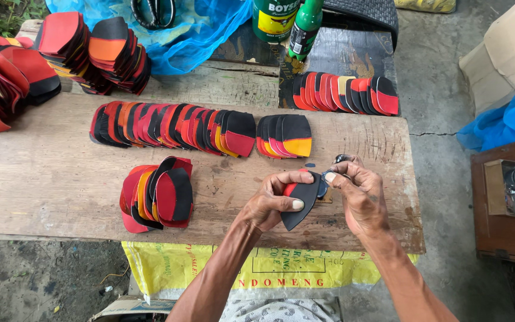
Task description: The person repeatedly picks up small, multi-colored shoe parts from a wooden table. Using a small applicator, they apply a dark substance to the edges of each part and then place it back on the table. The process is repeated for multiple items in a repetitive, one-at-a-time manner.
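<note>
1. Black-and-red shoe piece [301, 201], a flat pointed cutout, sits above the near right part of the wooden bench [49, 173], held up off the board between both hands.
2. Left hand [272, 200] is clamped on the piece: thumb pressed across its black face, fingers curled over its far edge, a strip of red showing beneath them.
3. Right hand [359, 197] is closed around a small dark tool [332, 173], whose tip touches the piece's right edge; whether it is a brush or a blade I cannot tell.
4. Just left of the hands, a loose pile of red, orange and black cutouts [157, 194] lies on the bench.
5. Farther back, a long overlapping row of cutouts [174, 126] runs across the board, with a shorter fanned group [284, 136] at its right end, just beyond the hands.
6. Another row of red and black pieces [346, 92] rests on a dark board [353, 56] at the far right.
7. Stacks of cutouts [90, 53] crowd the far left corner.
8. A green can [274, 19] and a green bottle [303, 27] stand at the far edge, beside blue plastic sheeting [204, 30] with black scissors [153, 12] lying on it.
9. A yellow printed sack [257, 271] hangs under the bench's near edge.
</note>
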